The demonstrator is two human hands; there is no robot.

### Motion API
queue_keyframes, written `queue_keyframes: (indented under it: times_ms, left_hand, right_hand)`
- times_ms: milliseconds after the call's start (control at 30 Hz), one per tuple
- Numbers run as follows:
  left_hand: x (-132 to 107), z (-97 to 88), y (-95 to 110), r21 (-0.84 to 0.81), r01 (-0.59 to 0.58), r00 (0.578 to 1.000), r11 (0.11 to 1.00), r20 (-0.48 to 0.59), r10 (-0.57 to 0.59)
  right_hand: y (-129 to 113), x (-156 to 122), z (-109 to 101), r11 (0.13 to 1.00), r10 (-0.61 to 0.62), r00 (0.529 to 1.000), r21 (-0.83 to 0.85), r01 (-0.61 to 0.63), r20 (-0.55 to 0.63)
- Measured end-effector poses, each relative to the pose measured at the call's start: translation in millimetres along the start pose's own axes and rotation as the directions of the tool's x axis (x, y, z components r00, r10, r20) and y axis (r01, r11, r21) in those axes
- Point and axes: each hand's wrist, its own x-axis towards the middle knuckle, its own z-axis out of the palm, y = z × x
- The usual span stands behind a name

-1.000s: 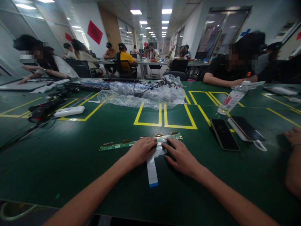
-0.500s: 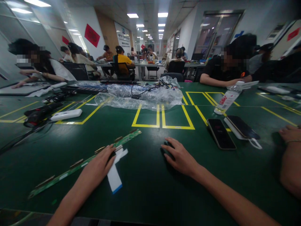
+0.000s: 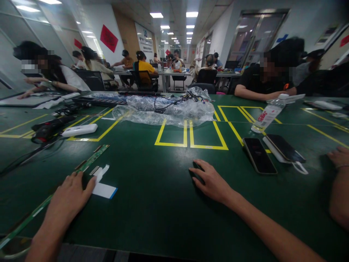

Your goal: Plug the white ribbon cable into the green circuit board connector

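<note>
Green table (image 3: pixel 163 203) — bearing circuit strip (image 3: pixel 92 156), phones (image 3: pixel 259 155), bottle (image 3: pixel 268 115), plastic wrap (image 3: pixel 174 109).

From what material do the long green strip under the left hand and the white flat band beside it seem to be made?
The green strip looks like rigid printed-circuit laminate, matte green, with metallic connectors along one edge. The white band is probably a thin, flexible plastic flat cable, smooth, with a blue tip.
</note>
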Motion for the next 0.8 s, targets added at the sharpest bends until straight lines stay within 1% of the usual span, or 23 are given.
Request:
queue_keyframes:
  times_ms: [67, 100, 167, 200, 267, 300, 367, 433, 500, 567, 633, 700, 733, 800]
  left_hand:
    - [-1.2, -1.0, 2.4, 0.017, 0.023, 1.000, 1.000, -0.010, -0.022]
    - [-1.8, -3.7, 4.8, 0.033, 0.012, 1.000, 0.999, -0.011, -0.011]
    - [-2.1, -12.1, 13.1, 0.059, -0.045, 0.999, 0.997, -0.007, 0.045]
    - [-1.5, -17.2, 19.4, 0.062, -0.082, 0.997, 0.995, 0.011, 0.082]
    - [0.9, -27.6, 37.9, 0.037, -0.160, 0.985, 0.986, 0.067, 0.157]
    - [2.4, -32.3, 50.5, 0.013, -0.201, 0.976, 0.980, 0.089, 0.199]
    - [4.6, -39.6, 82.5, -0.038, -0.301, 0.948, 0.953, 0.095, 0.304]
    - [4.2, -43.5, 122.1, -0.083, -0.419, 0.903, 0.904, 0.069, 0.425]
    - [0.8, -45.0, 165.0, -0.117, -0.535, 0.840, 0.837, 0.041, 0.542]
    - [-4.1, -46.4, 206.7, -0.141, -0.638, 0.765, 0.757, 0.002, 0.644]
    - [-8.8, -49.5, 243.2, -0.145, -0.719, 0.690, 0.680, -0.029, 0.723]
    - [-11.8, -54.2, 271.8, -0.142, -0.773, 0.629, 0.618, -0.051, 0.776]
    - [-12.7, -56.4, 282.6, -0.145, -0.792, 0.605, 0.592, -0.063, 0.794]
    - [-13.1, -59.0, 296.7, -0.163, -0.815, 0.574, 0.556, -0.094, 0.814]
  right_hand:
    - [-0.1, 0.1, 0.1, 1.000, -0.005, 1.000, -0.008, 0.005, -0.002]
    - [-0.5, 0.1, -0.2, 1.000, -0.007, 1.000, -0.011, 0.007, -0.002]
    - [-1.5, 0.2, -1.2, 1.000, -0.010, 1.000, -0.014, 0.009, -0.003]
    - [-2.0, 0.3, -1.9, 1.000, -0.011, 1.000, -0.015, 0.011, -0.003]
    - [-2.6, 0.6, -3.3, 1.000, -0.021, 1.000, -0.018, 0.021, -0.003]
    - [-2.7, 0.7, -4.1, 0.999, -0.028, 1.000, -0.018, 0.028, -0.005]
    - [-2.7, 0.9, -5.8, 0.999, -0.040, 0.999, -0.015, 0.040, -0.009]
    - [-2.9, 1.0, -7.6, 0.999, -0.041, 0.999, -0.010, 0.040, -0.010]
    - [-3.2, 1.0, -9.0, 1.000, -0.031, 1.000, -0.004, 0.031, -0.007]
    - [-3.4, 1.0, -9.4, 1.000, -0.023, 1.000, 0.000, 0.023, -0.012]
    - [-3.3, 0.9, -8.8, 1.000, -0.023, 0.999, -0.004, 0.023, -0.023]
    - [-3.2, 0.6, -8.2, 0.999, -0.026, 0.999, -0.022, 0.025, -0.025]
    - [-3.3, 0.3, -8.2, 0.999, -0.025, 1.000, -0.034, 0.024, -0.017]
    - [-4.0, -0.5, -8.9, 0.998, -0.021, 1.000, -0.056, 0.021, 0.000]
